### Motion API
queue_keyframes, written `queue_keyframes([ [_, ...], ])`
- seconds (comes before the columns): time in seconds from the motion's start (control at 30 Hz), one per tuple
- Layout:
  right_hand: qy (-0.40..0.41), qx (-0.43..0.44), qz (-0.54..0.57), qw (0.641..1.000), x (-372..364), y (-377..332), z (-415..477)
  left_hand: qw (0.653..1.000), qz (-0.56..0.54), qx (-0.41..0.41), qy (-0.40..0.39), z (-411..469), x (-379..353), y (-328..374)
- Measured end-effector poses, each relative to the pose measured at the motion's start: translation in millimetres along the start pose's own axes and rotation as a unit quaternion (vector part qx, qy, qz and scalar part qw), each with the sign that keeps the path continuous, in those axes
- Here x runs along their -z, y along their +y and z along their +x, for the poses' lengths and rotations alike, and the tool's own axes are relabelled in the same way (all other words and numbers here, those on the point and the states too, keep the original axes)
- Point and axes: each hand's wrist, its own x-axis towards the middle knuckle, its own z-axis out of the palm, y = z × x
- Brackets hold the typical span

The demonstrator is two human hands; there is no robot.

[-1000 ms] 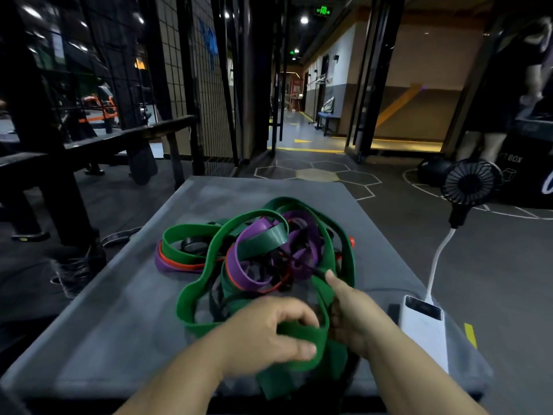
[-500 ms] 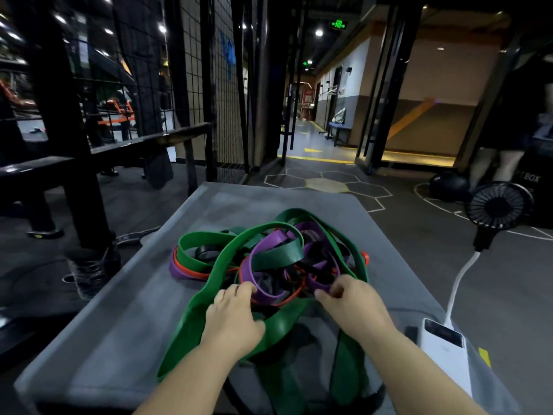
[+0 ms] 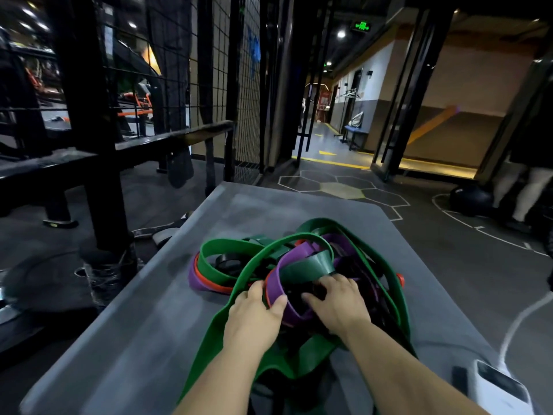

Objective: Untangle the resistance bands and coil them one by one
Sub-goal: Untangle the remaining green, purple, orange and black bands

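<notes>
Head view: the tangle of resistance bands (image 3: 299, 265) lies on the grey tabletop (image 3: 143, 339), right of centre and toward the near edge, with both hands on its near side. The left hand (image 3: 254, 316) grips the purple band (image 3: 276, 283): its fingers (image 3: 256, 290) curl over the outer face of the loop and the thumb closes against the inner face, so the strap passes between them. The right hand (image 3: 336, 304) lies just beside it, to the right, with its fingers bent down into the dark middle of the heap. What they hold, if anything, is hidden, so its grip cannot be determined. From the left hand the purple band rises on edge, runs away from the person, then arcs right over a twisted dark green band (image 3: 311, 265); a lower run of purple shows between the two hands. The loop's long axis is therefore judged to run near-left to far-right, and the left hand is the nearer one, already in contact. A wide bright green band (image 3: 208, 345) loops round the heap and trails toward the near edge. An orange band (image 3: 215, 287) and a black band (image 3: 227, 262) lie at the heap's far left. Judged next step: draw the purple band up and toward the person along that axis while the right hand pins the rest. No band is yet separated or coiled. A white power bank (image 3: 496, 390) rests at the near right corner.
</notes>
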Motion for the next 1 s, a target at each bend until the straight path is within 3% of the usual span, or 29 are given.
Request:
queue_keyframes([
  [0.1,0.008,-0.062,0.177,0.982,13,-5,3,0.999,-0.018,0.008,-0.030,6,-2,-2],
  [0.23,-0.022,-0.153,0.339,0.928,26,-28,16,0.998,-0.059,-0.028,-0.019,10,-8,4],
  [0.33,-0.112,-0.206,0.456,0.858,19,-47,27,0.987,-0.126,-0.070,-0.074,10,-21,12],
  [0.43,-0.116,-0.220,0.456,0.854,9,-39,31,0.979,-0.154,-0.062,-0.116,9,-31,17],
  [0.5,-0.066,-0.233,0.456,0.856,12,-29,29,0.980,-0.175,-0.040,-0.091,12,-30,17],
  [0.57,-0.056,-0.250,0.498,0.829,15,-14,29,0.980,-0.192,-0.024,-0.036,17,-27,13],
  [0.63,-0.059,-0.257,0.535,0.803,25,-1,25,0.987,-0.152,-0.035,0.025,20,-21,8],
  [0.73,-0.059,-0.234,0.562,0.791,51,15,20,0.994,-0.002,-0.084,0.074,21,-17,7],
  [0.83,-0.066,-0.245,0.587,0.768,77,33,16,0.991,0.076,-0.095,0.050,27,-23,13],
  [1.0,-0.103,-0.245,0.585,0.766,89,60,17,0.977,0.204,-0.066,-0.007,41,-34,24],
])
